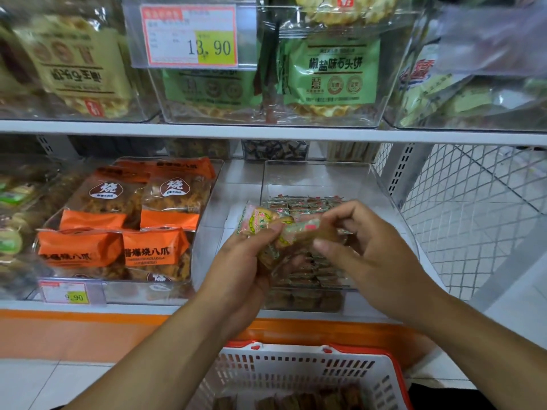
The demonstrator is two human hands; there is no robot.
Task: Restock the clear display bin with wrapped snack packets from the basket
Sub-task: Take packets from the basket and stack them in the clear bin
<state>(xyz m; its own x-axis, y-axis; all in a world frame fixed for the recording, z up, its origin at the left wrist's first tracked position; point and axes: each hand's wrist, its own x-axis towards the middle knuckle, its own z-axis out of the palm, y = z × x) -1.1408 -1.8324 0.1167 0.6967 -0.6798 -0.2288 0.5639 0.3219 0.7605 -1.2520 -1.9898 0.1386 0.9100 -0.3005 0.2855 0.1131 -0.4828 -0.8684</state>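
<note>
Transfer step: my left hand [251, 261] grips a stack of wrapped packets [266, 223] above the clear bin [384, 184]; my right hand [364, 241] pinches one (basket [296, 368] below). Next, I judge: lower, release

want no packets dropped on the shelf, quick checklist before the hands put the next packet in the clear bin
1. Left hand grips the bunch of snack packets: ok.
2. Right hand pinches one packet end: ok.
3. Both hands are over the clear bin: ok.
4. Bin has free space above its packet layer: ok.
5. Basket below has more packets left: ok.
6. Packet wrappers intact: cannot tell.
</note>
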